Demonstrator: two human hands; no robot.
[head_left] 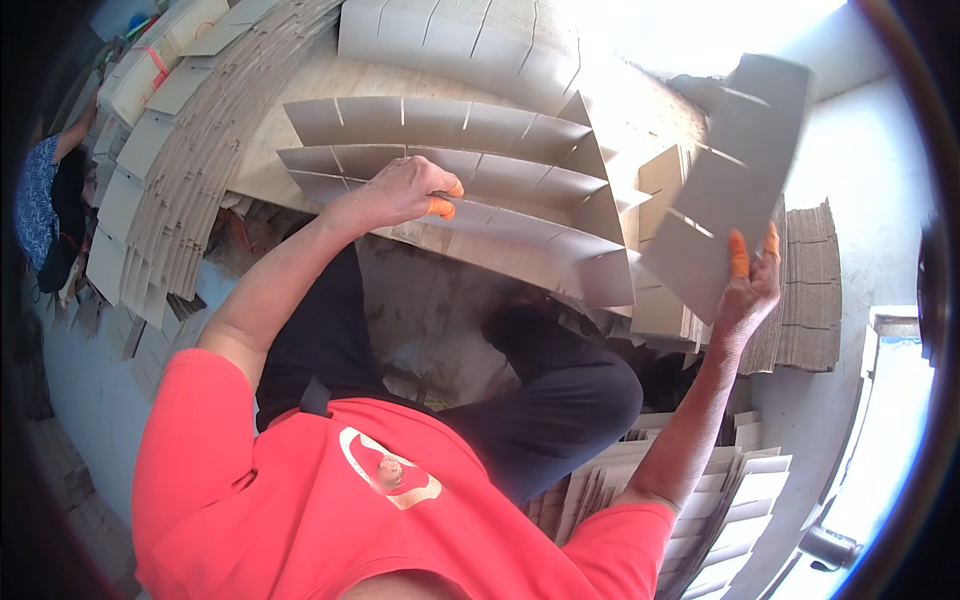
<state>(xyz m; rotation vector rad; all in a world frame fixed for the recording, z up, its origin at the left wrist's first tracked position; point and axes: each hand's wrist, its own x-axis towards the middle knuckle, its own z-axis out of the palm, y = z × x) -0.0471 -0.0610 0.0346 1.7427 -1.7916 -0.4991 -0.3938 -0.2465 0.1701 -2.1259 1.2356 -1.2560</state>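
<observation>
My right hand [752, 288] grips the lower end of a grey slotted cardboard strip [738, 165], raised and tilted at the right, its top edge slightly blurred. Orange covers sit on fingertips of both hands. On the work board stands a partly interlocked cardboard divider [520, 175]. Several long strips run left to right in it, and a cross strip [598, 200] joins them at their right end. Closed at the nearer long strips, my left hand [398, 190] pinches an upper edge near their middle. The hand hides the exact grip point.
A wooden work board [265, 150] carries the divider, with more slotted cardboard [455, 40] at its far side. Tall stacks of strips stand left [215, 140] and right [808, 290]. More strips [725, 520] lie by my right elbow. Another person [52, 200] is at far left.
</observation>
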